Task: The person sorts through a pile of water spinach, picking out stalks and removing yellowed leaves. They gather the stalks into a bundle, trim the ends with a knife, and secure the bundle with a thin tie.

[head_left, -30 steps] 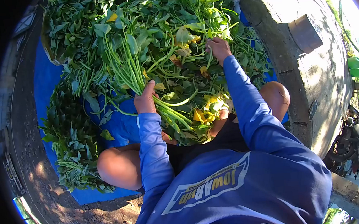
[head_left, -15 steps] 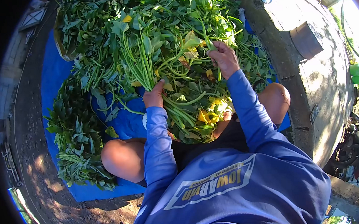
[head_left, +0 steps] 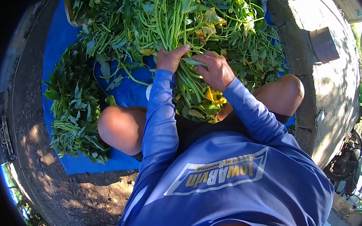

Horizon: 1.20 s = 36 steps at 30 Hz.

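A bunch of long green leafy stems (head_left: 170, 27) is gripped in my left hand (head_left: 170, 59), its leaves pointing away from me and its lower stems fanning toward my lap. Just to the right, my right hand (head_left: 215, 68) pinches a green stem or leaf (head_left: 193, 62) against the bunch. Around both hands lies a big heap of leafy greens (head_left: 247, 45). Some yellow leaves (head_left: 211, 95) show below my right hand, between my legs.
A blue tarp (head_left: 73, 163) is spread beneath the greens. Darker leafy bundles (head_left: 78, 107) lie at the left. On the right runs a concrete ledge (head_left: 309, 87) with a brown cylindrical pot (head_left: 324, 45) on it. A motorcycle (head_left: 344, 164) stands at the far right.
My right hand has come down and left, beside my left hand. The left hand has moved up and right with its bunch. The view has shifted slightly.
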Each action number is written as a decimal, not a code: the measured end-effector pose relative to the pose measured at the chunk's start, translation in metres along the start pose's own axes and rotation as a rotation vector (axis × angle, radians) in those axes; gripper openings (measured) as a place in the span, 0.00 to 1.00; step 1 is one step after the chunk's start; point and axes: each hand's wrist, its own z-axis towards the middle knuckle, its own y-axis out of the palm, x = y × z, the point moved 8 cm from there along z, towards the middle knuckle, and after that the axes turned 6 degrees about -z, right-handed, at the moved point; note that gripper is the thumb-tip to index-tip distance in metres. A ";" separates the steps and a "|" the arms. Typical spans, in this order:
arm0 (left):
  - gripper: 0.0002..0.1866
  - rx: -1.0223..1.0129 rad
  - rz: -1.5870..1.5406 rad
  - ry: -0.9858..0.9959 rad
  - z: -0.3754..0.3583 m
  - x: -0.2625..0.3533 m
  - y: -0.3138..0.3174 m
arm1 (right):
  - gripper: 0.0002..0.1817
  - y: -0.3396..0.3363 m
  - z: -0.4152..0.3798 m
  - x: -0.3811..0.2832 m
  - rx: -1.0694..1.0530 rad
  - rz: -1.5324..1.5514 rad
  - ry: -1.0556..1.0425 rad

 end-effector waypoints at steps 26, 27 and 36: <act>0.15 0.131 0.165 -0.116 -0.015 0.018 0.000 | 0.20 -0.014 -0.009 -0.035 0.050 -0.412 -0.425; 0.15 0.140 0.158 -0.130 -0.016 0.019 0.001 | 0.20 -0.017 -0.009 -0.035 0.070 -0.416 -0.414; 0.14 0.213 0.107 0.047 -0.009 0.023 -0.015 | 0.19 -0.042 -0.082 -0.045 -0.221 -0.155 -0.224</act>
